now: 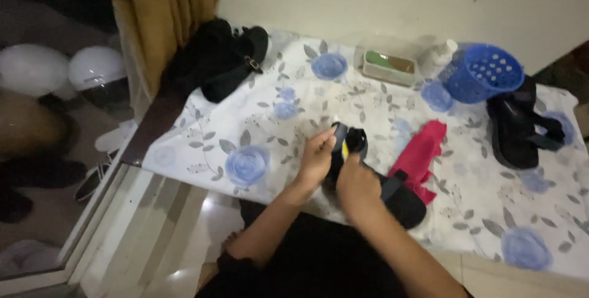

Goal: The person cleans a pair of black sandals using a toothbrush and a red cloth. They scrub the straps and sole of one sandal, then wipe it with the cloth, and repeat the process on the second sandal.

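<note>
Both hands grip a black strapped sandal, yellow-marked inside.

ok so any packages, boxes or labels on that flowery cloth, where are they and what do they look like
Clear plastic box: at the back of the cloth, left of the blue basket; shallow rectangle with green and brown contents.
White bottle: between box and basket; small, white cap.
No label, sign or screen is clear enough to tell.
</note>
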